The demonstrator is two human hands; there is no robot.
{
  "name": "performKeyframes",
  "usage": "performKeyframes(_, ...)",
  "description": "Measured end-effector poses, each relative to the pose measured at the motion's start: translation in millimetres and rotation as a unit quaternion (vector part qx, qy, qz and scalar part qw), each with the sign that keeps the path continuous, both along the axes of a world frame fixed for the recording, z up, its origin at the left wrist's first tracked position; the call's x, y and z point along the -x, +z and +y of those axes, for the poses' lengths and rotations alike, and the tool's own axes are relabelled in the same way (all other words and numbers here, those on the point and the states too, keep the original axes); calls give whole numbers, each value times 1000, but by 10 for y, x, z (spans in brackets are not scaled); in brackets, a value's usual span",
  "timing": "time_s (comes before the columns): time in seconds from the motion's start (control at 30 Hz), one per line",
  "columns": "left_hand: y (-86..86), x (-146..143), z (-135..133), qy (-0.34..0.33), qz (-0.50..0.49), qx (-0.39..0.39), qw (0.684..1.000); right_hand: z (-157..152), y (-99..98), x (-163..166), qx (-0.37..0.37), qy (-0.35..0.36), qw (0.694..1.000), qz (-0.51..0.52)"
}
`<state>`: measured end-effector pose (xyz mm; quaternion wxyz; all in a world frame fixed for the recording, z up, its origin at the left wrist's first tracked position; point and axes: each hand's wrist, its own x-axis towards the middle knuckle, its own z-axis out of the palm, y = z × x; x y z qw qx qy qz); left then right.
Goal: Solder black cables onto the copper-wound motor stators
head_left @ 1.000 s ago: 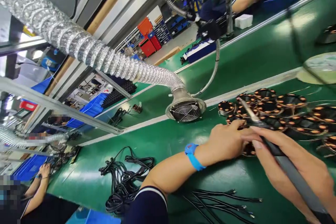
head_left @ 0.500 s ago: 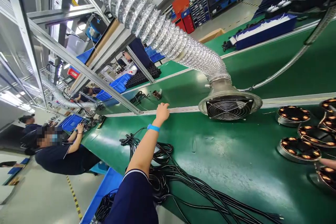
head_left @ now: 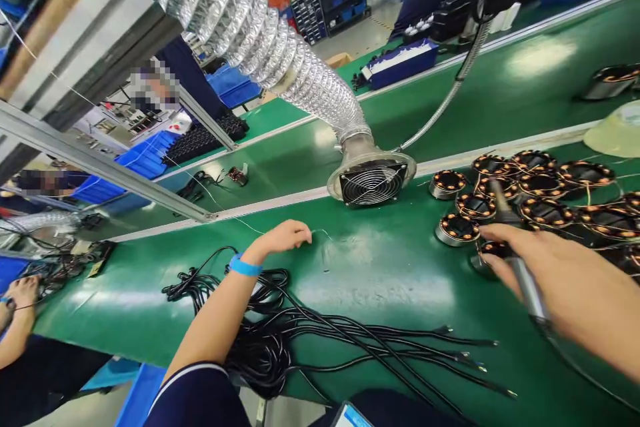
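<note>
Currently my left hand (head_left: 283,238) pinches the thin wire (head_left: 323,232) over the green bench (head_left: 400,280), well apart from the wound stators (head_left: 456,228), where my right hand (head_left: 560,280) grips the soldering iron (head_left: 501,207), so I judge no joint started yet

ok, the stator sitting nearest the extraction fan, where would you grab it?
Probably by its outer rim, from above and the near left. The stator lies flat, copper coils up, so avoid the top face. The fan sits close on its left, other stators crowd its right; the belt gives room near left. Left hand holds thin wire, right hand a soldering iron.
</note>
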<state>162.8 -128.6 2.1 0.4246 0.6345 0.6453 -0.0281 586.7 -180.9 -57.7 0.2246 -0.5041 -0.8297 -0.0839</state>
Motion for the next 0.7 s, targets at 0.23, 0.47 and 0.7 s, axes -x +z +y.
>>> performKeyframes(0.23, -63, -623, -652, -12, -218, 171, 961, 289, 123, 548, -61, 75, 992, -81)
performKeyframes(0.47, -121, -858, -628, 285, -394, 147, 861, 19, 22, 592, -80, 170, 982, 29)
performKeyframes(0.7, -133, -1190, -373, 310, -373, 89, 870, -163, -5, 868, 11, 76, 994, 80)
